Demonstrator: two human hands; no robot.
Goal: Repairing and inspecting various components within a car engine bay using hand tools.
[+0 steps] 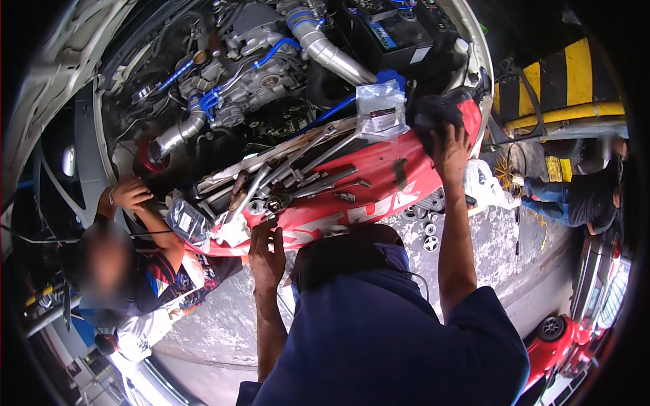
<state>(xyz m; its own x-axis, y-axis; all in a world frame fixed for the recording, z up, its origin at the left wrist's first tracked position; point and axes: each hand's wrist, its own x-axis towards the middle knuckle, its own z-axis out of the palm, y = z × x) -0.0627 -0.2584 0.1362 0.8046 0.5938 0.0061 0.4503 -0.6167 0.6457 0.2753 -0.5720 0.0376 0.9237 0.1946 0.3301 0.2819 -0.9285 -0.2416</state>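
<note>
My left hand (267, 256) is at the near edge of a red fender cover (379, 186) with white lettering. Its fingers are apart and slightly bent, close to a small round metal part (273, 204). Beside it lie several wrenches and ratchets (325, 184) in a loose pile. At the right end of the cover, my right hand (451, 154) rests with spread fingers against a black cloth-like bundle (433, 111). Fingertips partly blend into the dark bundle. A clear plastic bag (381, 111) with a label lies just left of it.
Beyond the cover is an open engine bay with an engine (261, 84), silver pipes (328, 51) and a black battery (389, 34). A co-worker's hand (131, 195) rests on the car's left front edge. Small metal parts (430, 237) lie on the floor.
</note>
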